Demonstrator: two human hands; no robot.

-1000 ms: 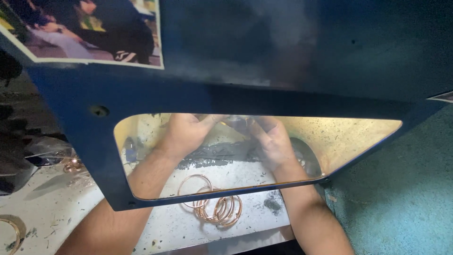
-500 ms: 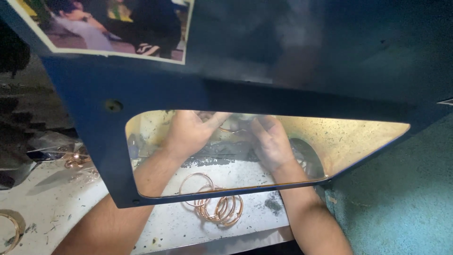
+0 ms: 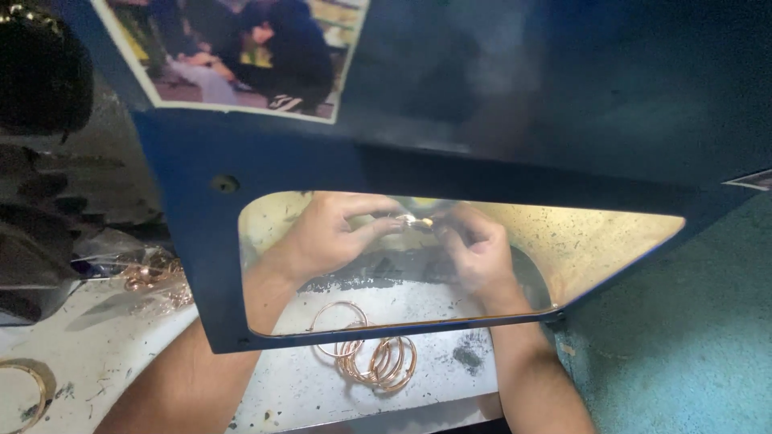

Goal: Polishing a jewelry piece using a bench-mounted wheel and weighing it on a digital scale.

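Both hands have edged rightward behind the window (image 3: 611, 233), left hand (image 3: 326, 237) and right hand (image 3: 474, 249) fingers seemingly pinching one small shiny piece (image 3: 414, 221).

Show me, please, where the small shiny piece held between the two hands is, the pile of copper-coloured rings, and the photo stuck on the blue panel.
small shiny piece (image 3: 415, 220), head view, its bright middle between the fingers.
pile of copper-coloured rings (image 3: 386, 362), head view, the stacked rings' middle.
photo (image 3: 241, 48), head view, its centre.

I see my left hand (image 3: 326, 237) and right hand (image 3: 474, 249) bare, no gloves or rings. Both forearms are uncovered too. No sleeve shows anywhere in view.
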